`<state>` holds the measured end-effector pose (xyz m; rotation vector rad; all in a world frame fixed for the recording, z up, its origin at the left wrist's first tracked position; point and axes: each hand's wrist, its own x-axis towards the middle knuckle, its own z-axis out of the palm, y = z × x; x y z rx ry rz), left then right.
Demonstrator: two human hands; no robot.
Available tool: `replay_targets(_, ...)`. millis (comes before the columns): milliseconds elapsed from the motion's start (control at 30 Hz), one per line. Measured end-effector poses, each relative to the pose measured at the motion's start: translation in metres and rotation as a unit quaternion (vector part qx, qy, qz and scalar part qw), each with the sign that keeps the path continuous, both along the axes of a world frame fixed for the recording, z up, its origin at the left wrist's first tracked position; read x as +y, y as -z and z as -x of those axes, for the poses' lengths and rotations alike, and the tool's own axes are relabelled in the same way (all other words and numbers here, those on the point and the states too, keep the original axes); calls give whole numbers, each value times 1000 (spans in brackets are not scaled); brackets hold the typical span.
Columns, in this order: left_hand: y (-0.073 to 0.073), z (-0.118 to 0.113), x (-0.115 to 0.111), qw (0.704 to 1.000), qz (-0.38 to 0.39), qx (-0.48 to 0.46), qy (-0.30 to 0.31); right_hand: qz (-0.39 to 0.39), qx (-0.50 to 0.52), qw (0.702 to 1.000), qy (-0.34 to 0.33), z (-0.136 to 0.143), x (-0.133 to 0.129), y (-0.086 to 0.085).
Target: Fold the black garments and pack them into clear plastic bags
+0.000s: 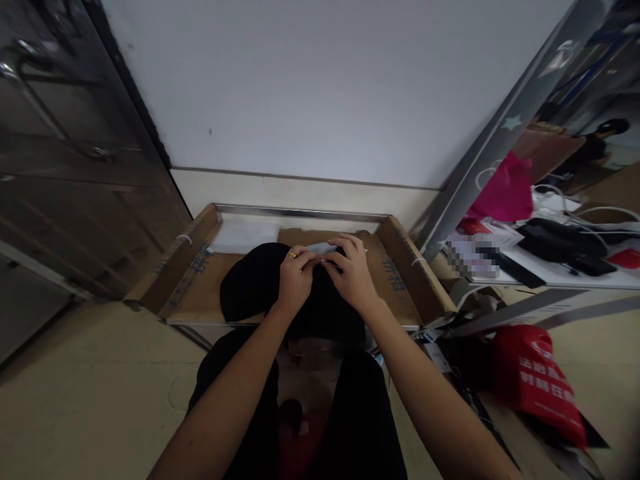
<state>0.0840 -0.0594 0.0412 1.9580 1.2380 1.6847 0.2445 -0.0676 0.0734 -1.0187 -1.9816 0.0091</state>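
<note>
A black cloth item (250,283) lies across a cardboard-lined table (200,287) and over its front edge. Over its middle, my left hand (296,270) has its fingers pinched together, with a yellow ring on one finger. My right hand (353,270) pinches at the same spot, fingertips meeting those of the left. What sits between the fingertips is too small to make out. Just behind the fingers shows a pale piece (323,249), partly covered by the right hand.
White sheets (245,235) lie at the table's back left. Raised cardboard sides (413,273) flank the table. A metal door (60,153) stands left. A cluttered desk (555,267), a red bag (540,380) and a distant person (593,147) are at right.
</note>
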Motion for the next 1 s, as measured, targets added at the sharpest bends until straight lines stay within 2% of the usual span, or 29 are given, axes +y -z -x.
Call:
replay_targets(133, -5, 3, -1, 1000, -6, 6, -12, 19, -28, 999, -4, -4, 2, -4)
replay_targets(267, -9, 13, 2, 999, -17, -14, -30, 15, -76, 997, 9, -22, 9, -4)
replay_targets(433, -3, 36, 15, 992, 25, -118, -40, 9, -112, 992, 52, -56, 17, 3)
replay_targets(567, 5, 57, 28, 981, 72, -182, -7, 11, -134, 988, 78, -68, 13, 9)
replay_targets(667, 8, 77, 29, 987, 93, -130, 10, 26, -143, 987, 62, -68, 3, 14)
replay_targets(800, 3, 88, 18, 992, 45, -89, -76, 54, -174, 983, 33, -66, -12, 19)
replay_targets(867, -2, 77, 11, 996, 10, -15, -86, 57, -159, 985, 35, -62, -13, 21)
replay_targets(1000, -6, 31, 11, 984, -13, 173, -37, 74, -40, 996, 24, -39, 11, 29)
